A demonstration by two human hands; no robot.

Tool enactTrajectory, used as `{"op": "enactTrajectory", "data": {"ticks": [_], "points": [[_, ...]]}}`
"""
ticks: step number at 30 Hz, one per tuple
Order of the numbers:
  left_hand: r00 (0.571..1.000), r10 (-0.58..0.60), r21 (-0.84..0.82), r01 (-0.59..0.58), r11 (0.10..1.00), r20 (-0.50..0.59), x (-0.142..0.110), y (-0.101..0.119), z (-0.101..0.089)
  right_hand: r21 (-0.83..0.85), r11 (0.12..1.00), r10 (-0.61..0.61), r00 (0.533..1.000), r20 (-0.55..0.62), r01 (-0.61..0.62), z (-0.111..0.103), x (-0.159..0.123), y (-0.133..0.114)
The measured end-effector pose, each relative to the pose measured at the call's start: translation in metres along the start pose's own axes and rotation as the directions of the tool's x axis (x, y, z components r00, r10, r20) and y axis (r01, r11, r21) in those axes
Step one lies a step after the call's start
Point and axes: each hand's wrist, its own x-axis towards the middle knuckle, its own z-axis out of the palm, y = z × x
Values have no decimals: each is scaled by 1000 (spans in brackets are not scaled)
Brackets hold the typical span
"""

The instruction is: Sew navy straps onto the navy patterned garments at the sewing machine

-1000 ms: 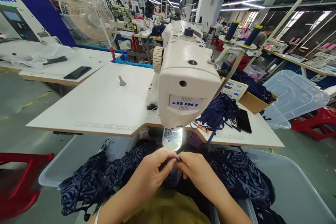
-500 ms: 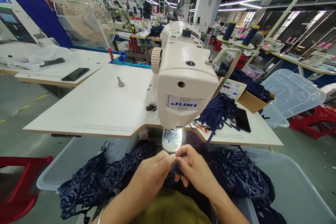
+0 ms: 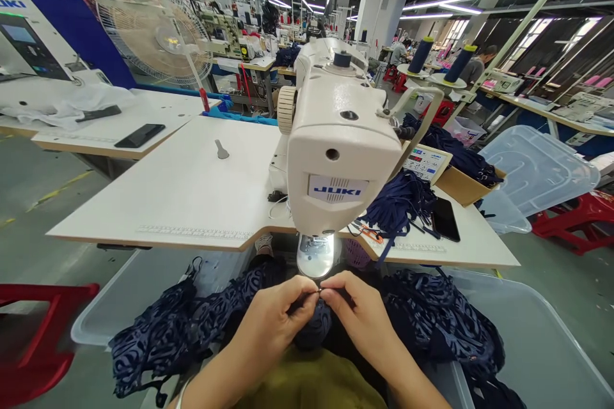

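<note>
Just in front of the sewing machine's point(image 3: 343, 140) metal arm end point(image 3: 315, 255), my two hands meet fingertip to fingertip. My left hand point(image 3: 275, 313) pinches with thumb and forefinger, and my right hand point(image 3: 359, 310) pinches from the other side. Between them is a small dark piece, too small and covered to name. Below the fingertips hangs a navy patterned garment point(image 3: 314, 327), partly hidden by my hands. Similar navy garments lie on the left point(image 3: 163, 332) and on the right point(image 3: 446, 316).
Clear plastic bins point(image 3: 537, 332) stand under the white table point(image 3: 192, 185) on both sides. Navy straps point(image 3: 400, 201), orange-handled scissors point(image 3: 373, 234) and a phone point(image 3: 445, 218) lie on the right. A flat metal piece point(image 3: 221, 149) lies left. Red stools point(image 3: 43, 332) stand on the floor.
My right hand's fingers have shifted from a curled grip to a straighter pinch, and my left thumb has dropped. More of the patterned garment shows below. The view has moved slightly.
</note>
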Motion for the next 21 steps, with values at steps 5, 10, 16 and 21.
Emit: {"op": "enactTrajectory", "data": {"ticks": [5, 10, 16, 21], "points": [[989, -28, 23, 32, 999, -148, -2, -2, 7, 78, 996, 38, 999, -14, -37, 9, -2, 5], [972, 154, 125, -133, 983, -178, -6, -9, 10, 129, 992, -9, 999, 30, 5, 13, -5, 6], [898, 429, 350, -373, 860, -97, -4, -14, 7, 217, 938, 208, 940, 270, -270, 3, 1, -3], [981, 191, 221, -188, 957, 7, -2, -3, 8, -40, 982, 186, 970, 154, -182, 3, 6, -5]]}}
